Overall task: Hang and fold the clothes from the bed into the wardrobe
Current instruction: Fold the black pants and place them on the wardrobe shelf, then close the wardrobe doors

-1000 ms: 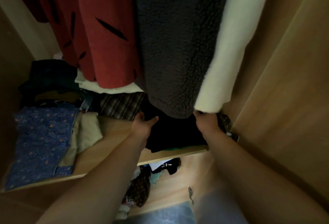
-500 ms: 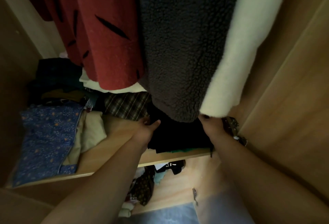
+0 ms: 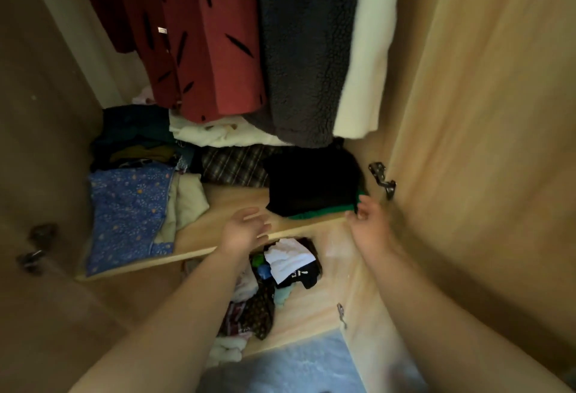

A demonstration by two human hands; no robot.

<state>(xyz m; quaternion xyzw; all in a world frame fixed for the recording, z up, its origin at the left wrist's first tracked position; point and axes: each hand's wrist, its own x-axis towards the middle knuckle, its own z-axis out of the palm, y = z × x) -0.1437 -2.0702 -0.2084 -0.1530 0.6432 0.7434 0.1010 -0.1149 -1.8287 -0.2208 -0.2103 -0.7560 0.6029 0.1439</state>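
Folded black garment (image 3: pixel 311 185) lies on a green one at the wardrobe shelf (image 3: pixel 218 233)'s right end, left hand (image 3: pixel 244 230) open and empty beside it, right hand (image 3: pixel 367 216) loosely curled near its corner; best squared flush with the shelf edge.

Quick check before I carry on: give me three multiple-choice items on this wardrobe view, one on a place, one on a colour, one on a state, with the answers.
1. Where is the black pile?
A. right end of the shelf
B. floor
C. on a hanger

2. What colour is the patterned hanging garment?
A. yellow
B. red with black marks
C. plain white

3. What are the hands doing?
A. both gripping the black pile
B. left holds a hanger
C. both open, holding nothing

Answers:
A, it sits at the shelf's right end, over a green layer.
B, red cloth with black dashes.
C, left hand is spread open above the shelf edge; right hand is loose beside the pile.
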